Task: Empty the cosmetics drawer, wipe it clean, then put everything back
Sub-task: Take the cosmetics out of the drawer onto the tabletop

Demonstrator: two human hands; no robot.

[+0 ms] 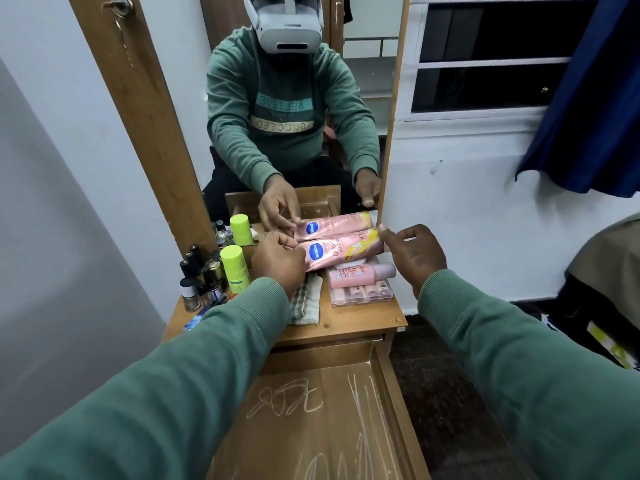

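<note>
While carrying the pink plastic lotion bottle with the blue oval label [341, 252] level between both hands, has the left hand [277, 261] curled round the label end and the right hand [412, 258] pinching the opposite end with thumb and fingertips only. Held clear of the tabletop, just above what lies under the right fingertips: a smaller pink bottle with a lilac cap [360, 273], lying right by a clear plastic case of small pink items [362, 295]. Under the left knuckles, a checked cloth [306, 301]. Just left of those knuckles, a lime-green cylindrical bottle [235, 268] and a crowd of small dark nail-polish bottles [199, 275], all upright. Nearer than both wrists, the open wooden drawer [329, 410], bare but for white scribbles on its floor.

Weakest at the right: only a fingertip pinch on glossy plastic, so likely to slip if twisted or swung fast. Would then drop onto the small bottle and case below and might send them off the table edge. Could also swing the left knuckles sideways into the lime-green bottle and topple the polish bottles. Might tap the wood-framed mirror [367, 98], close beyond the fingertips. Safer with a fuller right-hand wrap before lowering toward the drawer.
</note>
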